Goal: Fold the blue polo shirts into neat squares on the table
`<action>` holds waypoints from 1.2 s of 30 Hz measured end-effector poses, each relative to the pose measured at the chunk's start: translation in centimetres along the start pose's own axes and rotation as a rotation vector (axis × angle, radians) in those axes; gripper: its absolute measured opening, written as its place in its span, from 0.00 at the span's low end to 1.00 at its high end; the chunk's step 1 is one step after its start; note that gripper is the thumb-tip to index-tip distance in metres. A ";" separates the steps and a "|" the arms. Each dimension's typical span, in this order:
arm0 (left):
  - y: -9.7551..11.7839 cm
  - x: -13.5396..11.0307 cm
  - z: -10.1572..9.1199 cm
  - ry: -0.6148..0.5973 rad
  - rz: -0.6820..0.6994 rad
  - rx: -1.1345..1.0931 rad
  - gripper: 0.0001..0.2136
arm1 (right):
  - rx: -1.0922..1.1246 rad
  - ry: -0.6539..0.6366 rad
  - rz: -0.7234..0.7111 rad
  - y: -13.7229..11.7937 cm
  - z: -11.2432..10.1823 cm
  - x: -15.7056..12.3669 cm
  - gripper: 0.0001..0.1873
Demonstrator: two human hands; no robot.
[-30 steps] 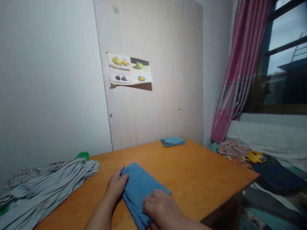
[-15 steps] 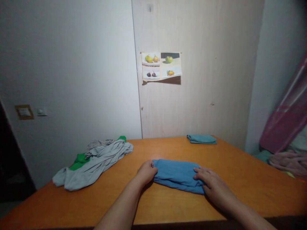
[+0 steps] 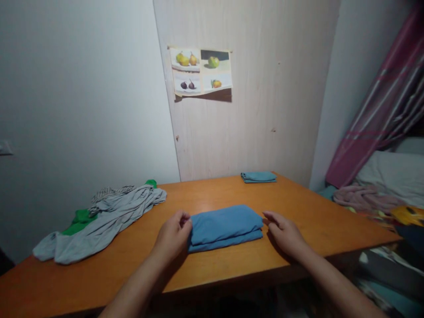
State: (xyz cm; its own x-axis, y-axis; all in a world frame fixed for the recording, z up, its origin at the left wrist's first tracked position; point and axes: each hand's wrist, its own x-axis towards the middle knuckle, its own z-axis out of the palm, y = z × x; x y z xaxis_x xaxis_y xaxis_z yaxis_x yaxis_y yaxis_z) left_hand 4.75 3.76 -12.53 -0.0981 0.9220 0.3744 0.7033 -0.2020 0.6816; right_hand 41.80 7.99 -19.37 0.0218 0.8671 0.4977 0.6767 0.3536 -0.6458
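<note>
A blue cloth, folded into a flat rectangle, lies near the front of an orange wooden table. My left hand is curled against the cloth's left end, fingers closed on its edge. At the cloth's right end, my right hand rests on the table with its fingers loosely stretched; the fingertips just reach the edge and hold nothing.
A smaller folded teal cloth sits at the table's far edge by the wall. A heap of grey, striped and green clothes covers the left side. To the right are a bed with crumpled laundry and a pink curtain.
The view swung left and then settled. The blue cloth now lies square to me and looks more compact. My right hand has slid off its top to the right end.
</note>
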 end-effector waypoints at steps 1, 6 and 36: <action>0.8 -0.2 0.2 -0.018 0.088 0.035 0.10 | 0.021 0.002 0.020 -0.1 -0.1 -0.2 0.23; 3.8 -1.1 2.8 -0.200 0.471 0.250 0.17 | 0.058 -0.023 0.059 -1.3 -0.4 -0.4 0.21; 0.9 -1.5 0.5 -0.118 0.541 0.465 0.17 | -0.384 -0.173 -0.469 -5.3 0.1 0.0 0.24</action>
State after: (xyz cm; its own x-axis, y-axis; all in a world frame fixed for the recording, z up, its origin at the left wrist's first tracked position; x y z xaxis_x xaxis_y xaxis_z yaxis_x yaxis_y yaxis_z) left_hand 5.87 2.34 -12.75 0.4067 0.7675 0.4955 0.8612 -0.5030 0.0722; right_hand 38.19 6.16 -16.02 -0.4389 0.7058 0.5561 0.8023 0.5865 -0.1112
